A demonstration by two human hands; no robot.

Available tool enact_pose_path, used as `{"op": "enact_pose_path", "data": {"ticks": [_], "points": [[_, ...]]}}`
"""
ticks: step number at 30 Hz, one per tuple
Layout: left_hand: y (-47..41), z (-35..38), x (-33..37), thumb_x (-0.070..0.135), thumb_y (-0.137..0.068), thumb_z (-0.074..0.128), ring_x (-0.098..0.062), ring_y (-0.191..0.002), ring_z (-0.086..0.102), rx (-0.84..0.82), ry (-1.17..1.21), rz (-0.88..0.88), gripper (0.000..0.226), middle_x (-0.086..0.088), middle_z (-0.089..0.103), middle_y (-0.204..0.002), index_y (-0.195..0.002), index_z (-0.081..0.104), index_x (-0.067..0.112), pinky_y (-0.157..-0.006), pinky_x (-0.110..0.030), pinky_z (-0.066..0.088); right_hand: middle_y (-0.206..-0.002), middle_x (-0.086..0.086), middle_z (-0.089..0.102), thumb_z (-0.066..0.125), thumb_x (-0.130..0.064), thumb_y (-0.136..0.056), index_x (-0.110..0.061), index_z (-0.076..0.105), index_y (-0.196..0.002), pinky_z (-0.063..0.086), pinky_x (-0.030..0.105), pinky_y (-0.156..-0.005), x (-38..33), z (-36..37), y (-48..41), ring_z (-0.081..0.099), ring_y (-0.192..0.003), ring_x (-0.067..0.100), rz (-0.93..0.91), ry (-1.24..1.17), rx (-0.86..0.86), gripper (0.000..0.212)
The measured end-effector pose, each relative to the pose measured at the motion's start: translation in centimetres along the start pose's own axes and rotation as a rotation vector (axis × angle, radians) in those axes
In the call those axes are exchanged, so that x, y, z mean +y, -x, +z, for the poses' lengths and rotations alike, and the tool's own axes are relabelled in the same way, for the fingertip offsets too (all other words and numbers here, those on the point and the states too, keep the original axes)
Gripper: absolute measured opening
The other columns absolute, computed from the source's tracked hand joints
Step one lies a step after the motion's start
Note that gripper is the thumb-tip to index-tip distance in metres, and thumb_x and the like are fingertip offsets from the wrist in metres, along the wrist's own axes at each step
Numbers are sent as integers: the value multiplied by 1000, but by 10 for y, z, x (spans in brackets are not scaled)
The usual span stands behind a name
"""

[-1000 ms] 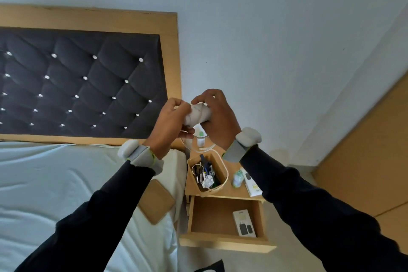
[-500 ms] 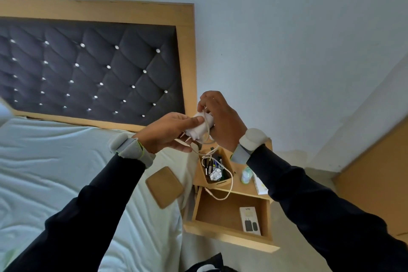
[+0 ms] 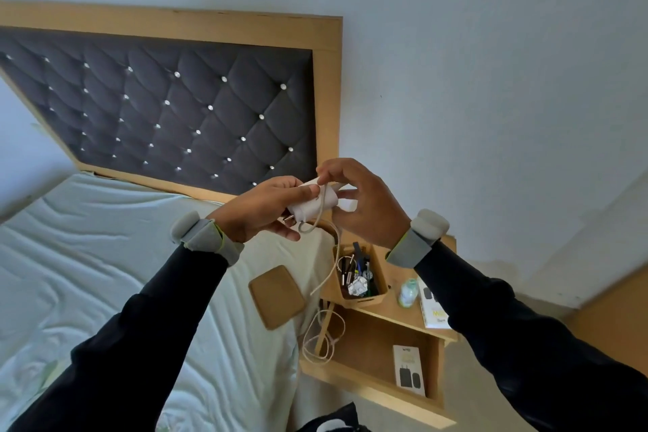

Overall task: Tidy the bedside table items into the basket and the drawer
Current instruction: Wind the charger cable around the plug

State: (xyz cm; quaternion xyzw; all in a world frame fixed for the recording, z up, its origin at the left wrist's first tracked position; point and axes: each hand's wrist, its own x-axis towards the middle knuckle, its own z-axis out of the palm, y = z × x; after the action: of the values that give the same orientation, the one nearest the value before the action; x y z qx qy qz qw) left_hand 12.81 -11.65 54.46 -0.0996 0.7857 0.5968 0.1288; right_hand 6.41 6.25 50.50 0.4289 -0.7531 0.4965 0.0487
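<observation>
Pale plaster wall and a tufted, studded headboard point(image 3: 168, 109) back this bedside corner, and the grip sits raised in front of them. Left hand point(image 3: 259, 210) clamps the white charger point(image 3: 312, 205) by its smooth plastic body, prongs poking out beneath; right hand point(image 3: 361, 207) pinches the cable point(image 3: 328, 277) against that body, mid-wrap by the look of it. Likely light, hard and a bit slick, the block is best held by its flat sides, while the cord is limp and springy and will probably uncoil unless its end is tucked. Below the grip the cord dangles in loose loops over the open wooden drawer point(image 3: 371, 351), which holds a flat box point(image 3: 410, 370). Just beyond, on the counter point(image 3: 403, 314), stands the basket point(image 3: 361, 275) crowded with small items.
</observation>
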Motion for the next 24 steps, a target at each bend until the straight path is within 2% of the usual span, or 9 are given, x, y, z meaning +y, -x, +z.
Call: {"op": "enact_pose_path", "data": {"ticks": [4, 7, 9, 11, 13, 16, 18, 21, 24], "points": [[0, -5, 1, 37, -97, 54, -14, -63, 60, 21, 4, 4, 28, -10, 67, -84, -105, 55, 10, -66, -34, 56, -119, -6, 61, 72, 4, -77, -9, 56, -115, 56, 20, -85, -1, -1, -2, 61, -110, 1, 40, -103, 18, 43], [-2, -10, -1, 40, -97, 53, -21, -73, 59, 79, -9, 9, 31, -22, 67, -106, -108, 53, 12, -63, -31, 53, -113, -5, 68, 68, 0, -83, -13, 61, -108, 60, 29, -83, 1, -3, -3, 66, -106, 6, 91, -116, 224, 29], [-3, -10, -3, 40, -98, 52, -19, -74, 58, 111, 30, 37, 27, -22, 66, -114, -108, 55, 14, -63, -29, 51, -106, -7, 68, 67, -4, -85, -15, 60, -105, 60, 27, -82, 3, -3, -4, 68, -99, 7, 162, -112, 341, 24], [-4, -5, -4, 35, -99, 51, -18, -77, 57, 120, 111, 90, 26, -17, 67, -110, -112, 59, 15, -67, -28, 51, -103, -8, 67, 65, -3, -86, -16, 56, -108, 56, 22, -80, 5, 1, -4, 67, -96, 5, 267, -193, 298, 27], [-6, 1, -3, 32, -100, 50, -18, -82, 60, 137, 183, 152, 28, -12, 66, -104, -120, 59, 14, -69, -27, 52, -100, -7, 67, 61, 4, -87, -16, 53, -109, 52, 18, -78, 6, 12, -1, 66, -91, 0, 360, -368, 160, 31], [-11, 10, 1, 31, -100, 49, -22, -92, 66, 181, 234, 213, 33, -13, 68, -112, -127, 55, 13, -68, -27, 54, -109, 4, 67, 59, 7, -84, -13, 51, -113, 51, 26, -89, 9, 30, 4, 65, -102, 6, 414, -453, 6, 37], [-14, 15, 2, 30, -100, 50, -28, -101, 66, 197, 248, 233, 33, -16, 68, -117, -127, 54, 12, -76, -33, 55, -115, 10, 67, 61, 0, -85, -13, 54, -112, 50, 34, -97, 10, 37, 7, 63, -112, 14, 396, -453, -29, 31], [-17, 19, 4, 30, -101, 49, -28, -105, 63, 226, 256, 243, 33, -15, 66, -120, -128, 51, 11, -81, -36, 54, -115, 10, 69, 60, -13, -92, -8, 60, -110, 50, 42, -100, 7, 43, 11, 63, -112, 18, 352, -427, 10, 18], [-18, 20, 3, 30, -101, 48, -28, -106, 63, 230, 302, 241, 34, -16, 63, -123, -130, 48, 12, -80, -35, 56, -114, -1, 68, 59, -41, -85, -21, 65, -111, 49, 47, -100, 5, 44, 15, 61, -110, 16, 320, -292, 29, 34]]}}
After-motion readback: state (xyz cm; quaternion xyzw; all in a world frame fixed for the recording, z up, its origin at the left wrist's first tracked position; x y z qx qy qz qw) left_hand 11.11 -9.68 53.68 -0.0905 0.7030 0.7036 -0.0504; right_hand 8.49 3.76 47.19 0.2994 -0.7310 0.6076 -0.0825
